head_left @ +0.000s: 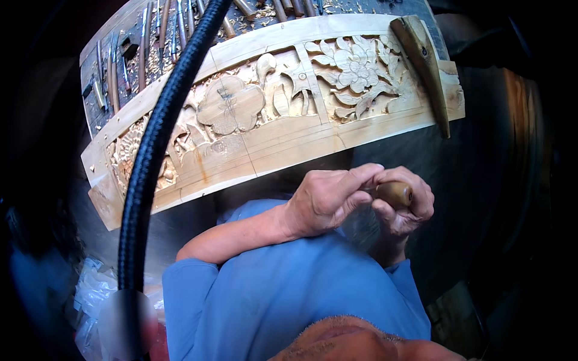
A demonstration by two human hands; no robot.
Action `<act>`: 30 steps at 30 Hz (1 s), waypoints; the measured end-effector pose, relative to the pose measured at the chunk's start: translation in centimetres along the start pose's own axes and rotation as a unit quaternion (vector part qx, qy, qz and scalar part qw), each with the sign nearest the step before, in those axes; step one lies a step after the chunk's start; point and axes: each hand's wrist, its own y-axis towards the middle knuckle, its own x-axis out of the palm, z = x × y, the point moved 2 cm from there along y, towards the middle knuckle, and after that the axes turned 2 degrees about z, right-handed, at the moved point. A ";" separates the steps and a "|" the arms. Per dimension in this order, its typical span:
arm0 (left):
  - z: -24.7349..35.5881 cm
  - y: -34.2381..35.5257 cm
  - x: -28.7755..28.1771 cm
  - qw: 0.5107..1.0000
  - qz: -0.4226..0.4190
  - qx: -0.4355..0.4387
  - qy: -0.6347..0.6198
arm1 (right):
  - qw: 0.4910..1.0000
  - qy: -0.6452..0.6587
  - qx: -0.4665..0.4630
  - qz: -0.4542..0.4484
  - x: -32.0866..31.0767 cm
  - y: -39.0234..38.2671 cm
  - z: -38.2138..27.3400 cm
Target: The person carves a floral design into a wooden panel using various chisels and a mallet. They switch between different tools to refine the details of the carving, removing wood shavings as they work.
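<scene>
head view, left hand (326, 200) angled inward, right hand (418, 206) cupping wooden handle (395, 194)

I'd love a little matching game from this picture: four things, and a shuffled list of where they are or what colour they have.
Things:
1. wooden club
2. carving tools
3. rounded wooden piece
4. shirt

Places or colours:
A. blue
B. in the right hand
C. beyond the carved board, at the top of the picture
D. lying across the right end of the board

Pairs: 1-D, 2-C, 3-B, 4-A
</scene>
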 end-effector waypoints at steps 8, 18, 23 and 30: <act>0.3 0.1 -2.7 0.974 0.057 0.057 0.214 | 0.911 0.403 0.078 0.037 3.3 6.3 -0.1; -5.9 5.7 -10.6 0.941 0.172 0.015 0.290 | 0.719 0.606 0.306 -0.148 13.4 20.9 8.1; -7.4 8.0 -11.1 0.941 0.168 -0.019 0.293 | 0.751 0.549 0.318 -0.185 16.5 22.0 8.0; -8.5 8.6 -11.2 0.950 0.174 0.026 0.260 | 0.776 0.506 0.335 -0.170 17.2 21.7 8.5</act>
